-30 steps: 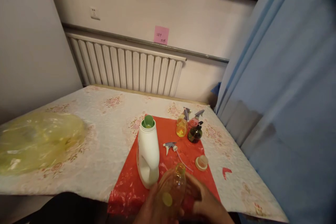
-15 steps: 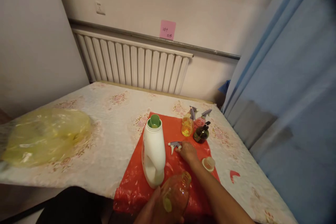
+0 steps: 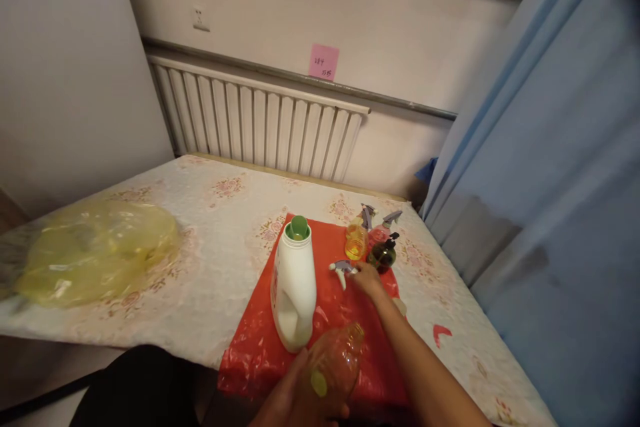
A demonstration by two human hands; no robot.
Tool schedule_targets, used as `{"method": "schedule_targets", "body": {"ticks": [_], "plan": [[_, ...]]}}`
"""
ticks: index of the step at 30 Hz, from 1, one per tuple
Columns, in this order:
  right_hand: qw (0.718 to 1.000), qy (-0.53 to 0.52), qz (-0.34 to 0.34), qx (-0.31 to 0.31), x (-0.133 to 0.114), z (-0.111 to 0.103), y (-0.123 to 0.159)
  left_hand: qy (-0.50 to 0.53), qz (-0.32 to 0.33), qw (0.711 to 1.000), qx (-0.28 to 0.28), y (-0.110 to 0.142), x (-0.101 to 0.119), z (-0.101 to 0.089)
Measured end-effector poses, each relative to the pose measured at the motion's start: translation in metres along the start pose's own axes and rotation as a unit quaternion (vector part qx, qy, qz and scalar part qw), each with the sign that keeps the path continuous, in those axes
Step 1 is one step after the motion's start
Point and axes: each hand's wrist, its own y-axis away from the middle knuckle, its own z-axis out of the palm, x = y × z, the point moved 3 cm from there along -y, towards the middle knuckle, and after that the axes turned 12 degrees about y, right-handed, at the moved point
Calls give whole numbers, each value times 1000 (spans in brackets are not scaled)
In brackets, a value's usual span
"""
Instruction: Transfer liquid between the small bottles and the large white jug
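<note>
My left hand (image 3: pixel 289 390) is wrapped round a clear amber-tinted spray bottle (image 3: pixel 336 361), tilted to the right with its neck uncapped. Farther out, my right hand (image 3: pixel 369 278) grips a grey and white trigger spray head (image 3: pixel 343 268) by its collar. Its dip tube is hidden by the hand and forearm. A large white detergent jug (image 3: pixel 295 287) stands upright just left of the bottle, its green-lined mouth uncovered. Behind my right hand are a yellow spray bottle (image 3: pixel 355 243), a pink spray bottle (image 3: pixel 379 233) and a dark green pump bottle (image 3: pixel 382 257).
A red plastic sheet (image 3: pixel 250 347) lies under the bottles on a flowered cloth (image 3: pixel 225 240). A pale cap (image 3: pixel 400 307) is partly behind my right forearm. At left rests a yellow plastic bag (image 3: pixel 100 250); a blue curtain (image 3: pixel 545 180) hangs at right, and a radiator (image 3: pixel 260 120) lines the wall.
My right hand left the bottle, reached forward and took hold of the trigger spray head, which has now shifted slightly right. My left hand still holds the bottle, now tilted farther right.
</note>
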Motion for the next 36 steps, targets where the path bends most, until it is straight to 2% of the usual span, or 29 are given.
{"method": "schedule_targets", "body": {"ticks": [3, 6, 12, 15, 17, 21, 29, 36], "plan": [[993, -118, -21, 7, -5, -28, 11, -10, 41, 999, 2, 3, -2, 10], [967, -247, -63, 27, -12, -58, 33, -15, 61, 998, 0, 7, -5, 15], [880, -441, -152, 91, -28, -119, 91, -15, 66, 998, -7, 10, -10, 14], [810, -542, -197, 101, -40, -141, 116, -7, 60, 998, -9, 9, -12, 14], [781, -580, -211, 99, -49, -150, 129, -10, 61, 998, 1, 9, -13, 15], [776, -586, -222, 76, -62, -149, 145, -20, 65, 997, 22, 7, -14, 17], [752, -634, -176, 20, -62, -105, 147, -41, 72, 996, 25, 8, -15, 16], [776, -612, -151, 9, -60, -79, 159, -35, 63, 997, -5, 6, -15, 17]]}}
